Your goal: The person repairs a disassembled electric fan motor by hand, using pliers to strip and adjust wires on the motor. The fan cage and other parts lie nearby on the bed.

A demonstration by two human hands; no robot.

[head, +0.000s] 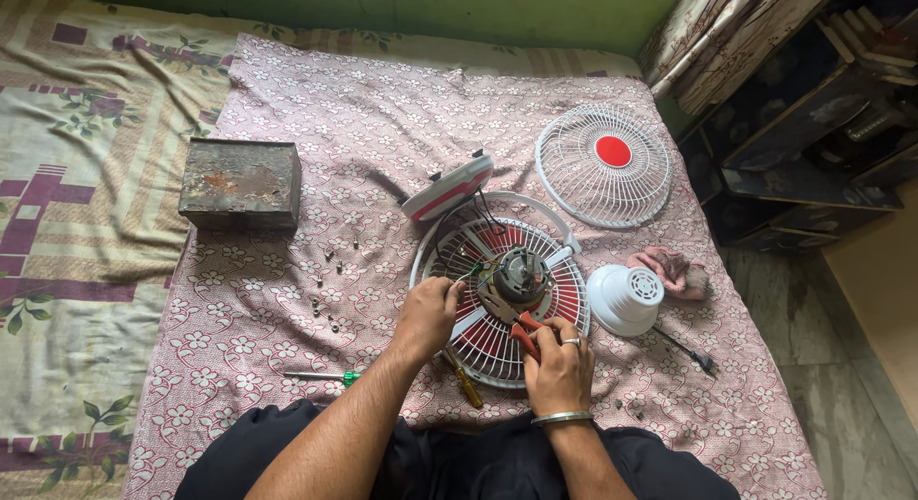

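the left hand (427,314) reaches in palm down, fingers curled on the rim of the fan motor (517,275), which sits at the centre of the rear fan guard (497,299). the right hand (559,366), just below the motor, is clenched around one pair of red-handled pliers (524,333) whose tips touch the motor plate. two screwdrivers lie below the guard: a green-handled screwdriver (320,376) and a yellow-handled screwdriver (467,383).

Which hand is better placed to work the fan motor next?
Probably the right hand: it holds red-handled pliers with the tip at the grey fan motor. The left hand only steadies the white grille.
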